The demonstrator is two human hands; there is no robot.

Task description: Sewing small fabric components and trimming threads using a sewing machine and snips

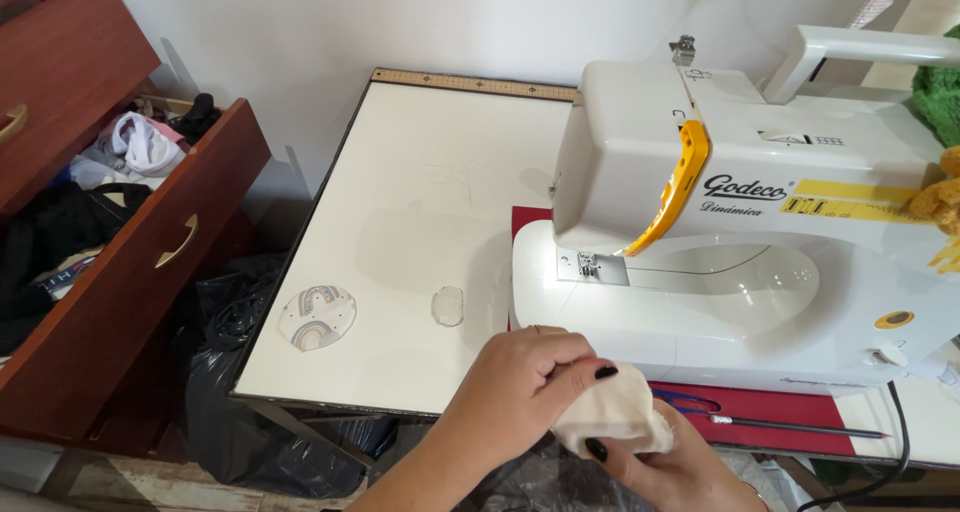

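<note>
Cream fabric piece (615,412) sits pinched between both hands at the near edge of the worktop (400,212), just in front of the white sewing machine (740,242). The left hand (525,387) is closed over the top of it, dark-painted thumbnail pressed on the cloth, and the right hand (675,467) cups it from below, fingers curled shut around its lower edge. The cloth looks folded or bunched into a rounded lump; how many layers it has cannot be told.

The machine stands on a red mat (780,407) at the right of the white worktop, with a yellow trim strip down its front. A thin dark stick-like tool (800,429) lies on the mat beside the hands, and a blue loop that may be a scissor handle shows just next to the cloth. Further left on the worktop lie a small round cloth patch with a rainbow print (317,317) and, near it, a smaller pale oval piece (448,306), both well apart from the hands. A ruler strip (470,84) runs along the far edge. Left of the worktop, a brown wooden drawer (150,242) hangs open, stuffed with clothes, above a black plastic bag (240,392)
</note>
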